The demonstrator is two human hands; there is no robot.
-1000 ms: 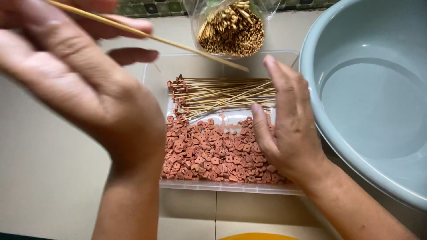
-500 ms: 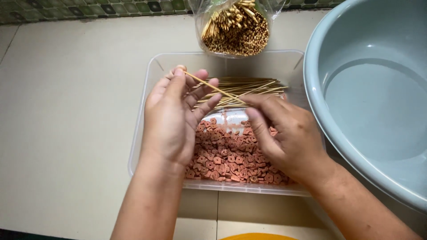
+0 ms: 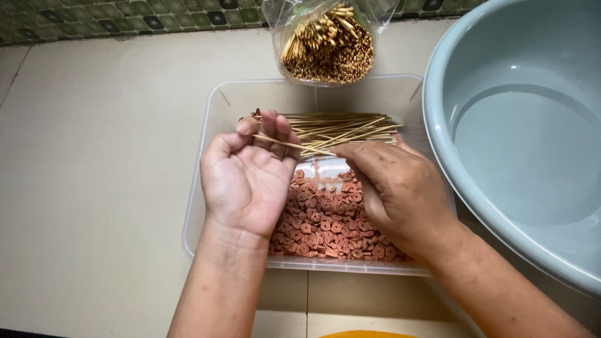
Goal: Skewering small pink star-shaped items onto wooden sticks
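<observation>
The left hand is hovering palm up over the clear rectangular plastic tub, its curled fingers closing on one thin bamboo skewer that is slanting across to the right hand. The right hand is lying knuckles up, its fingertips pinching the skewer's other end; whether anything else is sitting under them is hidden. Both hands are covering much of the heap of small reddish-brown sausage slices, too many to count. Behind them one bundle of loaded skewers is lying across the tub. Beyond the tub, one clear bag of spare bamboo sticks is being cut off at the top. At right, one grey-blue plastic basin is running out of view.
</observation>
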